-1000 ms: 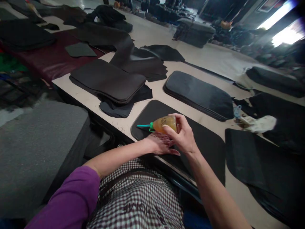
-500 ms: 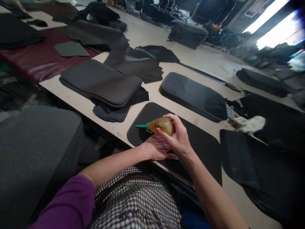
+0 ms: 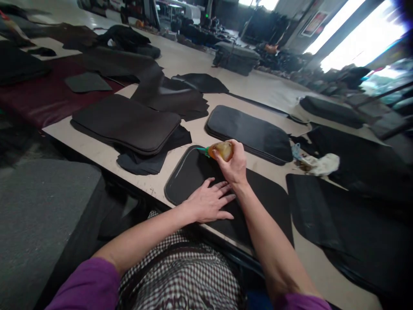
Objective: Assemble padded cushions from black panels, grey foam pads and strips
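My right hand (image 3: 235, 165) is wrapped round a glue bottle (image 3: 221, 151) with amber contents and a thin green nozzle. The nozzle points left, its tip at the far left corner of a black rounded panel (image 3: 190, 172). A shiny wet-looking line runs along the panel's left edge. With fingers spread, my left hand (image 3: 211, 201) lies flat on the same panel, nearer to me than the bottle. The panel rests on the pale table at its near edge.
Stacks of dark panels lie beyond, one brown-black stack (image 3: 125, 122) at left and one black stack (image 3: 248, 133) behind. A whitish cloth (image 3: 321, 164) is at right, beside more black sheets (image 3: 342, 215). Loose dark material (image 3: 174, 92) spreads across the table (image 3: 151, 185).
My right hand has carried the bottle away from me, to the panel's far left corner. A shiny line now shows along the left edge. My left hand's fingers have spread on the panel.
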A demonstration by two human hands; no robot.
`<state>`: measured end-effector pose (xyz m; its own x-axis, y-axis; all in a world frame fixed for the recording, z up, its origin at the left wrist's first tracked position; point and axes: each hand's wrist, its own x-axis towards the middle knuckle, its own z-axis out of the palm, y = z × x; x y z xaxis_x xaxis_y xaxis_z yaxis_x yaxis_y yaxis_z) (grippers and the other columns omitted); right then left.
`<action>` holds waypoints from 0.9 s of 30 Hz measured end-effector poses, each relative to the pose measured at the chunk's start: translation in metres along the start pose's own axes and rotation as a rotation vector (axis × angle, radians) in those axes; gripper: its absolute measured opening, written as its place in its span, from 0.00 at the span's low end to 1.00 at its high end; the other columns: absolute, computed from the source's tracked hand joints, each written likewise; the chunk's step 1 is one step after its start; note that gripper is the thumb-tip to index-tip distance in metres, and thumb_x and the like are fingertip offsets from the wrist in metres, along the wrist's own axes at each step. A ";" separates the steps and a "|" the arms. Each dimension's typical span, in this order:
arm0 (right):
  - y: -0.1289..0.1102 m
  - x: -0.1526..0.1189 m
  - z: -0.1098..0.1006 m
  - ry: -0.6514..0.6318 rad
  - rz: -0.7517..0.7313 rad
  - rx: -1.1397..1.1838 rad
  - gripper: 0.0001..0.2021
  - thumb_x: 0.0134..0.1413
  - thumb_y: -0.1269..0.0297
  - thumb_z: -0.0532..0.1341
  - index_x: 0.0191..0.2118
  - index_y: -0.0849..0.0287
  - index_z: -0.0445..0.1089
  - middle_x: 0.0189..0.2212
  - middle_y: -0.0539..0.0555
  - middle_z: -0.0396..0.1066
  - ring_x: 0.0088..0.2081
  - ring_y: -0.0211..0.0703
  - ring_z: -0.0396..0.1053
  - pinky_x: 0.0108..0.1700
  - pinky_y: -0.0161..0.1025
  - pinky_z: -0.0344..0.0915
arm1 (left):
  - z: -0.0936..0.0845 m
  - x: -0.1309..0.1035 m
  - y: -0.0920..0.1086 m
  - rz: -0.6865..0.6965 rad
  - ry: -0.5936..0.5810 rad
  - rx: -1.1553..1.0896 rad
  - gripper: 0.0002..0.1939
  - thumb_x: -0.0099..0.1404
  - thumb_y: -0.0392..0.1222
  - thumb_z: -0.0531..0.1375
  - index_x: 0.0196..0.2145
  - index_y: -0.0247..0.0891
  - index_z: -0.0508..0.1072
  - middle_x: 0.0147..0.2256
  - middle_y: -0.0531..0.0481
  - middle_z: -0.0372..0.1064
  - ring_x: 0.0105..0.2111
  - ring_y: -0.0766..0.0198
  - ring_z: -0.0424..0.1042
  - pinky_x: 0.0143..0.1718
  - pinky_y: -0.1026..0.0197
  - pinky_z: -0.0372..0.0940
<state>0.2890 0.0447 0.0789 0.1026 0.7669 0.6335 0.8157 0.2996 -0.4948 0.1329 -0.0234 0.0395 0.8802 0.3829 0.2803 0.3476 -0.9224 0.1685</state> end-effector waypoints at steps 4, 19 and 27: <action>0.017 -0.003 -0.028 0.032 -0.008 -0.051 0.24 0.62 0.41 0.62 0.50 0.55 0.66 0.45 0.58 0.69 0.46 0.56 0.69 0.51 0.52 0.69 | 0.002 -0.001 -0.001 0.003 -0.019 0.020 0.37 0.77 0.67 0.41 0.70 0.42 0.64 0.73 0.40 0.56 0.73 0.51 0.53 0.72 0.39 0.45; 0.121 -0.112 -0.232 0.223 0.310 -0.425 0.26 0.56 0.39 0.64 0.50 0.56 0.68 0.47 0.60 0.72 0.49 0.59 0.70 0.53 0.54 0.69 | 0.001 0.003 0.002 0.025 -0.045 0.069 0.32 0.78 0.63 0.47 0.70 0.46 0.64 0.73 0.44 0.55 0.73 0.51 0.55 0.72 0.41 0.48; 0.112 -0.142 -0.263 0.289 0.367 -0.411 0.25 0.55 0.41 0.63 0.48 0.56 0.69 0.47 0.61 0.73 0.48 0.59 0.71 0.54 0.53 0.69 | 0.006 0.004 -0.001 0.050 -0.072 0.121 0.32 0.78 0.63 0.47 0.71 0.45 0.62 0.74 0.44 0.51 0.74 0.51 0.53 0.72 0.39 0.48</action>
<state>0.5156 -0.1803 0.0903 0.5208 0.5767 0.6294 0.8446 -0.2411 -0.4780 0.1380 -0.0209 0.0352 0.9167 0.3361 0.2159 0.3356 -0.9411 0.0401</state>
